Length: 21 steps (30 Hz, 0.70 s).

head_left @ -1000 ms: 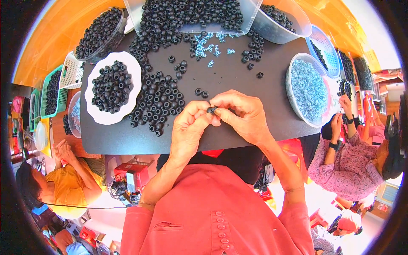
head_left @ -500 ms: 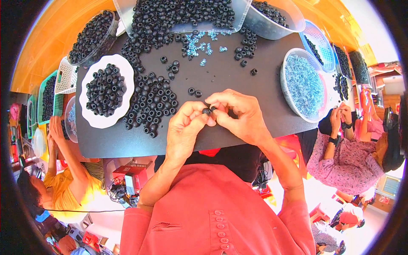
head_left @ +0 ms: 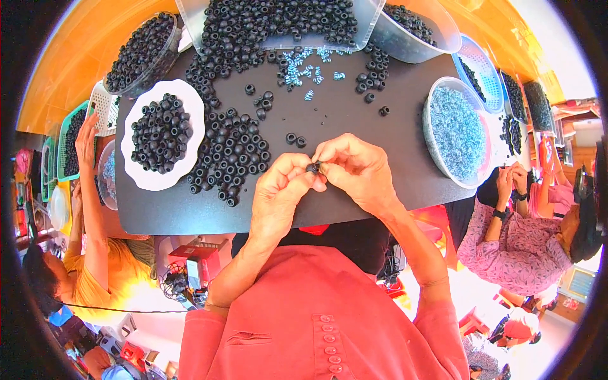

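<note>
Over the near edge of the table, my left hand (head_left: pixel 277 191) pinches a small black round plastic piece (head_left: pixel 312 168) between thumb and fingers. My right hand (head_left: pixel 360 174) meets it from the other side, its thumb and forefinger closed at the same piece. Fingertips hide most of it, so I cannot tell whether the right fingers hold a second part. Just beyond lie two loose black hollow pieces (head_left: pixel 296 139). A heap of the same bead-like pieces (head_left: pixel 231 152) spreads left of my hands, beside a white scalloped plate (head_left: pixel 133 171) piled with more.
A clear tub of small bluish coil springs (head_left: pixel 457 130) stands at right. Loose springs (head_left: pixel 309 71) lie before a tipped clear bin (head_left: pixel 285 43) spilling black pieces. More tubs (head_left: pixel 142 57) line the far edge. People sit on both sides; one person's arm (head_left: pixel 94 180) reaches up at left.
Two dark pieces showed side by side at my fingertips; now they look like one, with my right fingertips closer over it. The left-hand person's arm has risen towards a white basket.
</note>
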{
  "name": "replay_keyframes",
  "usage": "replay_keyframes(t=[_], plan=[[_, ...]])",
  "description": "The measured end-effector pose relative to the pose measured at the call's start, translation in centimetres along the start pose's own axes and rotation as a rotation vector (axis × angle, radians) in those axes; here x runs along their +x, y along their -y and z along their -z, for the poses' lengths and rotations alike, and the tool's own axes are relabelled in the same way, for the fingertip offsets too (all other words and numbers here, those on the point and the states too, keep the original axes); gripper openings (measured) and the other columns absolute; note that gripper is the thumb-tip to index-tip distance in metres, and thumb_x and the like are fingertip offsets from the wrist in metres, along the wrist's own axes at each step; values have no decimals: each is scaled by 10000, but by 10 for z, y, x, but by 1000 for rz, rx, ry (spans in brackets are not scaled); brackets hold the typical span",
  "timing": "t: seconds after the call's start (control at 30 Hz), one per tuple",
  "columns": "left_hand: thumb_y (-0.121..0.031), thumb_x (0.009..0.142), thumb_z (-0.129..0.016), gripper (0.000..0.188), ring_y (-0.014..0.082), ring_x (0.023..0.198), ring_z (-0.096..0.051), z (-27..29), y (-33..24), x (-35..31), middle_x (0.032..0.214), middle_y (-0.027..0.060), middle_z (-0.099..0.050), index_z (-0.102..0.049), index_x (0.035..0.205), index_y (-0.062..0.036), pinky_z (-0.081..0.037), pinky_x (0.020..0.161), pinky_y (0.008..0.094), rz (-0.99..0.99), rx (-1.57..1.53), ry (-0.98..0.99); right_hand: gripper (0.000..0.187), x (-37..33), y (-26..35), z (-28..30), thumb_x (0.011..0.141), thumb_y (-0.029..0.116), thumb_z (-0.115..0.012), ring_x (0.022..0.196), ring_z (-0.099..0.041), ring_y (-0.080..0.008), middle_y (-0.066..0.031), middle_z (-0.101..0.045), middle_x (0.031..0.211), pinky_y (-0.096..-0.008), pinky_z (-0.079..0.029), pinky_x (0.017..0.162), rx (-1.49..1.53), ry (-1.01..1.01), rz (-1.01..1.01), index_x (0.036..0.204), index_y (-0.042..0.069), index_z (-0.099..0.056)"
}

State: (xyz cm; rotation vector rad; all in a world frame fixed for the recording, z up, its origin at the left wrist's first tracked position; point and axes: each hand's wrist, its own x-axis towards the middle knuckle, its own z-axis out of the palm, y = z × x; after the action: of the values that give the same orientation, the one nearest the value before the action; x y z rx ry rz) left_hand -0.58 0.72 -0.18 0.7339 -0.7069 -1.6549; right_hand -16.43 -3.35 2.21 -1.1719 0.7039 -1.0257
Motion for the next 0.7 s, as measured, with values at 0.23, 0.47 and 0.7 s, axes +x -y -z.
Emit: replay_keyframes(t=[0.23, 0.47, 0.7], plan=[[-29, 940, -517, 122, 116, 842, -623, -2, -2, 1, 874, 65, -659, -568, 1048, -3, -469, 841, 275, -9, -19, 0, 177, 3, 6, 2, 811, -64, -616, 707, -622, -92, -74, -664, 918, -232, -498, 649, -339, 9, 162, 966, 10, -654], [-45, 935, -492, 202, 134, 912, -598, -1, -6, 6, 974, 96, -642, -579, 1104, 23, -464, 851, 280, 83, -127, 58, 263, -1, 1, -1, 788, -53, -644, 739, -633, -125, -75, -651, 916, -251, -514, 686, -363, -57, 99, 1031, 48, -649], [-48, 933, -489, 204, 160, 950, -598, -5, -6, 6, 1024, 123, -640, -592, 1090, 33, -460, 899, 303, 109, -203, 29, 347, -3, 2, 0, 735, -51, -681, 793, -611, -135, -85, -617, 1037, -263, -510, 732, -554, -13, 280, 1062, 56, -643]])
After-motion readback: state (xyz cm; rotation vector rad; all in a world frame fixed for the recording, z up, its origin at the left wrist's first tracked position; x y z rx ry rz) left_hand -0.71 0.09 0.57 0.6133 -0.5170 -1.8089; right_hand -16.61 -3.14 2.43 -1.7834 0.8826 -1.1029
